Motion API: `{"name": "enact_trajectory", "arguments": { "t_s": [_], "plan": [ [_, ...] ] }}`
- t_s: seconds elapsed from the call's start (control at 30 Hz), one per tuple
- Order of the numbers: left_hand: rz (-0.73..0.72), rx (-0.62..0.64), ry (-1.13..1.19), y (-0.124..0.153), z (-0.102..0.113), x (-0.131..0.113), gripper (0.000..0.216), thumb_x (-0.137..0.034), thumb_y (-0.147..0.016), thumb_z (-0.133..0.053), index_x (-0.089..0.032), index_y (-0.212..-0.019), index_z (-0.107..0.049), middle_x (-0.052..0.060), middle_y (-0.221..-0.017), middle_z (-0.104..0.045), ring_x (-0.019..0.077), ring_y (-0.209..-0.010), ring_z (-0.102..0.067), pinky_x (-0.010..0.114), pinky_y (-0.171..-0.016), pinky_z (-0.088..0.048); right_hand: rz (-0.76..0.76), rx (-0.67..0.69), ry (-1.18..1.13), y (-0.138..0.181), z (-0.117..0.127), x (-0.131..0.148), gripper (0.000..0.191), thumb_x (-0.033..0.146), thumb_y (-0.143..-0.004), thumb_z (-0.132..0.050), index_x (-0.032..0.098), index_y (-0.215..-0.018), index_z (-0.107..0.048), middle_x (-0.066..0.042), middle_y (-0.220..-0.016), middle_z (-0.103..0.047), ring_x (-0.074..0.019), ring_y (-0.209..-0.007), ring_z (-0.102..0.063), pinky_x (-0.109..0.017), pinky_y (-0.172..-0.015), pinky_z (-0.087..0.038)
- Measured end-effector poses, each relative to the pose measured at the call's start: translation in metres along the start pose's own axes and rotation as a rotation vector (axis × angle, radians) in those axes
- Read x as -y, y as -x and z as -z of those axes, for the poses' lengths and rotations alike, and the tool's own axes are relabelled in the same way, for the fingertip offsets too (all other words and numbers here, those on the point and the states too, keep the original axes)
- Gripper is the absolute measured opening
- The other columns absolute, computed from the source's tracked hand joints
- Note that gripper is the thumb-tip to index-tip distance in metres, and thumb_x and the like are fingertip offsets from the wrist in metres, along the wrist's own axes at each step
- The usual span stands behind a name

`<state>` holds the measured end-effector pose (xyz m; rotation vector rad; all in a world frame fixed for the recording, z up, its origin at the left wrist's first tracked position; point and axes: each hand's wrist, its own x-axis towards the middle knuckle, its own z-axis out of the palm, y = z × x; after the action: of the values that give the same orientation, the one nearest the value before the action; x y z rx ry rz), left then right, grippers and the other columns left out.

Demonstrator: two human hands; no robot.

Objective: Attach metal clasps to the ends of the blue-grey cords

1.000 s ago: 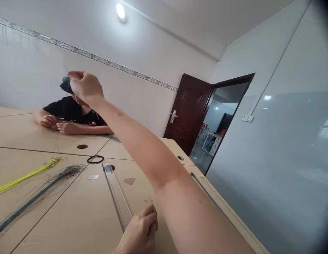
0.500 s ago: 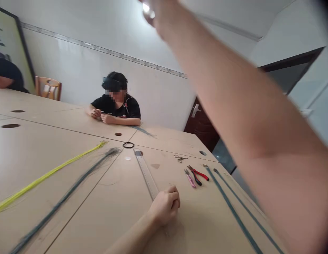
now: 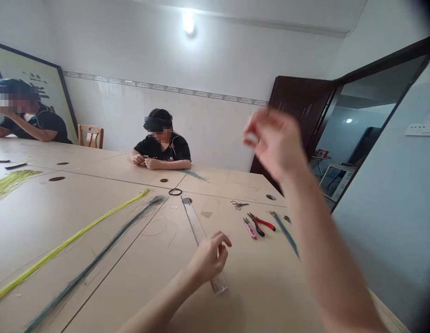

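My left hand (image 3: 209, 256) hovers just over the near end of a long clear ruler (image 3: 196, 224) on the pale wooden table (image 3: 270, 286). Its fingers are loosely curled and apart from the thumb, and I see nothing in them. My right hand (image 3: 273, 141) is raised high in the air to the right and smeared by motion. Its fingertips look pinched on something small and pale that I cannot make out.
A yellow strand bundle (image 3: 72, 240) and a dark grey-blue bundle (image 3: 96, 263) lie to the left. A black ring (image 3: 175, 191), scissors (image 3: 239, 204), red pliers (image 3: 261, 223), a pink clipper (image 3: 250, 228) and teal strands (image 3: 286, 231) lie beyond. Two people (image 3: 162, 145) (image 3: 20, 113) sit across; an open door (image 3: 298, 111) stands at right.
My right arm swung from the far left, up past the lamp, and down to the right. My left fist on the ruler loosened and lifted. The view turned left.
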<state>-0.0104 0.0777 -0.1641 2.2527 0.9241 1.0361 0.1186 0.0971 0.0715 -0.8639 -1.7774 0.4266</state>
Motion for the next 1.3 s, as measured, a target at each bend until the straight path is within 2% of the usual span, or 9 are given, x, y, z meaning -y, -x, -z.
{"name": "enact_trajectory", "arguments": {
  "t_s": [0.1,0.17,0.2,0.3,0.43,0.57,0.73,0.9,1.3],
  "plan": [
    [-0.202,0.242,0.022,0.016,0.016,-0.047,0.024,-0.003,-0.068,-0.051,-0.018,-0.080,-0.064,-0.001,-0.069,-0.064,0.0102,-0.056,-0.055,0.020,-0.056,-0.044,-0.035,0.026,-0.151,0.038,0.001,-0.034,0.026,0.041,-0.089,-0.051,0.016,-0.085,-0.059,-0.003,-0.082,-0.060,-0.0132,-0.077,-0.058,-0.032,-0.075,-0.049],
    [-0.461,0.351,0.054,0.018,0.031,-0.083,0.018,-0.005,-0.075,-0.049,-0.016,-0.078,-0.063,0.002,-0.073,-0.067,0.0121,-0.064,-0.059,0.022,-0.063,-0.046,-0.083,0.053,-0.219,0.055,-0.003,-0.051,0.025,0.041,-0.086,-0.055,0.017,-0.078,-0.059,-0.002,-0.076,-0.059,-0.0124,-0.073,-0.056,-0.030,-0.073,-0.048],
    [-0.555,0.282,0.061,0.014,0.039,-0.099,0.019,-0.003,-0.077,-0.047,-0.015,-0.080,-0.062,0.003,-0.077,-0.068,0.0126,-0.066,-0.060,0.024,-0.066,-0.047,-0.102,0.058,-0.246,0.062,-0.005,-0.056,0.025,0.041,-0.086,-0.056,0.018,-0.077,-0.059,-0.002,-0.075,-0.059,-0.0124,-0.073,-0.056,-0.029,-0.073,-0.047],
    [-0.596,-0.271,0.129,-0.010,0.063,-0.131,0.027,0.004,-0.071,-0.043,-0.017,-0.082,-0.057,0.002,-0.080,-0.066,0.0105,-0.069,-0.060,0.022,-0.062,-0.048,-0.126,0.046,-0.298,0.073,-0.001,-0.057,0.024,0.042,-0.084,-0.057,0.019,-0.077,-0.061,-0.001,-0.076,-0.059,-0.0124,-0.073,-0.055,-0.028,-0.071,-0.045],
    [-0.335,-0.650,0.197,-0.047,0.079,-0.135,0.019,-0.006,-0.083,-0.044,-0.018,-0.081,-0.060,0.000,-0.082,-0.061,0.0073,-0.065,-0.055,0.018,-0.056,-0.046,-0.109,0.029,-0.296,0.079,0.014,-0.045,0.021,0.042,-0.083,-0.060,0.021,-0.078,-0.063,-0.001,-0.076,-0.060,-0.0133,-0.074,-0.056,-0.027,-0.068,-0.044],
    [-0.114,-0.465,0.395,-0.059,0.075,-0.125,0.012,-0.018,-0.085,-0.050,-0.017,-0.085,-0.062,-0.001,-0.067,-0.058,0.0057,-0.054,-0.052,0.014,-0.047,-0.043,-0.083,0.005,-0.282,0.081,0.020,-0.041,0.018,0.041,-0.083,-0.060,0.024,-0.078,-0.063,0.000,-0.077,-0.059,-0.0138,-0.075,-0.056,-0.028,-0.069,-0.045],
    [-0.026,-0.210,0.593,-0.056,0.068,-0.123,0.014,-0.026,-0.085,-0.052,-0.016,-0.086,-0.062,0.001,-0.070,-0.061,0.0045,-0.048,-0.050,0.014,-0.042,-0.038,-0.104,0.093,-0.334,0.082,0.014,-0.044,0.020,0.041,-0.086,-0.055,0.023,-0.078,-0.058,0.001,-0.070,-0.053,-0.0132,-0.067,-0.049,-0.028,-0.063,-0.041],
    [0.164,-0.205,0.569,-0.053,0.069,-0.121,0.013,-0.030,-0.086,-0.055,-0.018,-0.083,-0.058,-0.004,-0.053,-0.053,0.0041,-0.047,-0.045,0.013,-0.042,-0.030,-0.136,0.174,-0.488,0.084,0.011,-0.044,0.023,0.039,-0.089,-0.052,0.020,-0.076,-0.054,0.002,-0.073,-0.048,-0.0113,-0.071,-0.046,-0.029,-0.069,-0.038],
    [0.104,-0.213,0.543,-0.050,0.069,-0.122,0.018,-0.030,-0.085,-0.053,-0.016,-0.074,-0.055,-0.004,-0.054,-0.044,0.0054,-0.051,-0.038,0.016,-0.046,-0.028,-0.161,0.247,-0.528,0.087,0.007,-0.040,0.025,0.040,-0.089,-0.053,0.019,-0.075,-0.054,0.002,-0.070,-0.049,-0.0122,-0.071,-0.050,-0.030,-0.071,-0.040]
  ]
}}
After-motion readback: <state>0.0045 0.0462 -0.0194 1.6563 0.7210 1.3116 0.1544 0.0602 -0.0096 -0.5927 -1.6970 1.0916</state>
